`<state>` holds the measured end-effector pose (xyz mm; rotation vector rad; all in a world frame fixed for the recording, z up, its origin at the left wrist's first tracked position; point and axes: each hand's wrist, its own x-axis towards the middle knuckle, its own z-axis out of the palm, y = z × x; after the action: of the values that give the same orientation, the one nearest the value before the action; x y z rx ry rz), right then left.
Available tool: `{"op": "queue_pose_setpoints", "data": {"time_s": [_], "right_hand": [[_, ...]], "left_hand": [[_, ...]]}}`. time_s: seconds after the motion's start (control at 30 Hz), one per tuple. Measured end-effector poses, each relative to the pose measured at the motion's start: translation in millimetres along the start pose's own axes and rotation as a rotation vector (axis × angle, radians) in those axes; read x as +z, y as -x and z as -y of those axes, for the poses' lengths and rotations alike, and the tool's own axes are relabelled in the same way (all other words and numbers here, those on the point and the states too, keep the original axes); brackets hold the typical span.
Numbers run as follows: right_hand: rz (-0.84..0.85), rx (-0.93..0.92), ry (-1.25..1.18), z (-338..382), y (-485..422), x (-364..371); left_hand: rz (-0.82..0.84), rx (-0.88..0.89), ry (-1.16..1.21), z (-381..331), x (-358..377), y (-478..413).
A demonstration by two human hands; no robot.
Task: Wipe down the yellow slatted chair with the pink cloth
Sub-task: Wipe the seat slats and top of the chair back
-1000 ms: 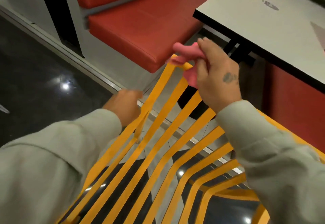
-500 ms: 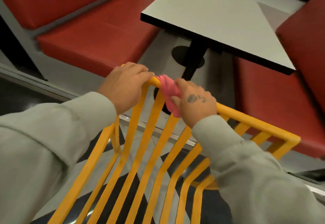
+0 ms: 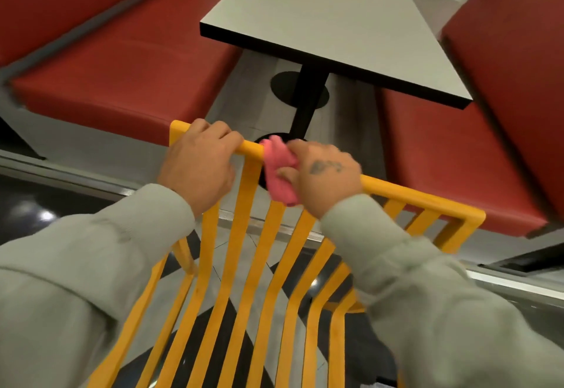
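Observation:
The yellow slatted chair fills the lower middle of the head view, its top rail running from upper left to right. My left hand grips the rail near its left corner, fingers curled over the far side. My right hand holds the bunched pink cloth against the rail just right of the left hand. The cloth wraps over the rail and hangs down between two slats. Grey sleeves cover both forearms and hide part of the slats.
A grey table on a black pedestal stands just beyond the chair. Red bench seats flank it, one at left and one at right. Black-and-white floor tiles show through the slats.
The view has swung from the chair's side to face its top rail. My left hand moved from a side slat up to the rail corner. The cloth now sits on the rail's middle.

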<state>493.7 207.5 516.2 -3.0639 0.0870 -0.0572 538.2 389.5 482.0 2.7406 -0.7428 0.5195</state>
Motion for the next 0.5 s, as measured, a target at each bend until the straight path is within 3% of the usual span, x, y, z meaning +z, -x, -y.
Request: {"op": "queue_pose_setpoints", "data": {"time_s": [0.1, 0.2, 0.37, 0.5], "right_hand": [[0.013, -0.091, -0.034, 33.3, -13.3, 4.6], [-0.018, -0.116, -0.035, 22.8, -11.5, 13.3], [-0.075, -0.051, -0.019, -66.2, 24.9, 13.2], [-0.192, 0.071, -0.111, -157.2, 74.8, 11.4]], "left_hand": [[0.010, 0.035, -0.068, 3.2, 1.0, -0.9], [0.058, 0.023, -0.096, -1.1, -2.4, -3.6], [0.076, -0.042, -0.154, -22.8, -14.4, -22.5], [0.131, 0.106, 0.098, -60.4, -5.8, -26.5]]}}
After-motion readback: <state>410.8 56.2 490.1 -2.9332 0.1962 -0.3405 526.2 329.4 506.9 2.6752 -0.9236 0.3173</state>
